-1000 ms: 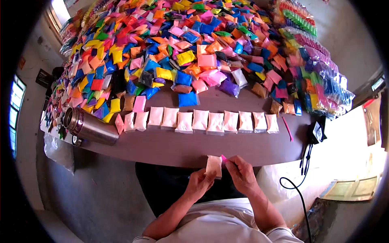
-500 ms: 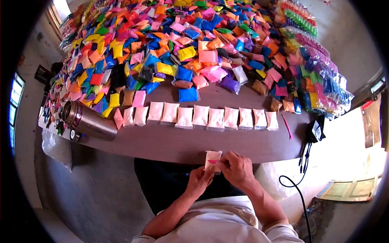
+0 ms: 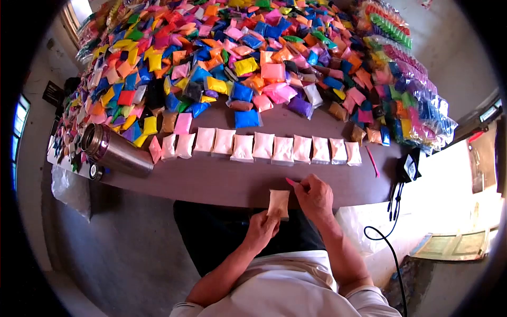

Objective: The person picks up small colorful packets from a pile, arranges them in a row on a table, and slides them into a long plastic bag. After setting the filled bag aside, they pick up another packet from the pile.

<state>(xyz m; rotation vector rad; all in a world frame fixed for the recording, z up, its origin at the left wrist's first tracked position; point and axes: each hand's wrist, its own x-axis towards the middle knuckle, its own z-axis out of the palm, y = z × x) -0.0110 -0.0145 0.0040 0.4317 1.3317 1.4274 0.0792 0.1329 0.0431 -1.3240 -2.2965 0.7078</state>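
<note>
My left hand (image 3: 263, 228) grips the lower end of a pale peach packet (image 3: 279, 202), held up near the table's front edge above my lap. Just right of that packet, my right hand (image 3: 315, 197) is closed, with a thin pink pointed piece (image 3: 290, 182) sticking out between thumb and fingers. The rest of that piece is hidden in the hand. Beyond both hands, several similar pale packets (image 3: 283, 149) lie in a row across the brown table (image 3: 222, 179). A slim pink stick (image 3: 373, 161) lies at the row's right end.
A big heap of colourful packets (image 3: 245, 66) covers the back of the table. Left stands a tilted metal flask (image 3: 119, 153) beside a small round lid (image 3: 96, 171). On the right edge sits a black device (image 3: 409, 168) with hanging cables (image 3: 393, 253); bagged packets (image 3: 422, 111) are stacked behind.
My right hand has moved up and to the right, away from the packet, taking the pink piece with it. The packet in my left hand now shows more of its face.
</note>
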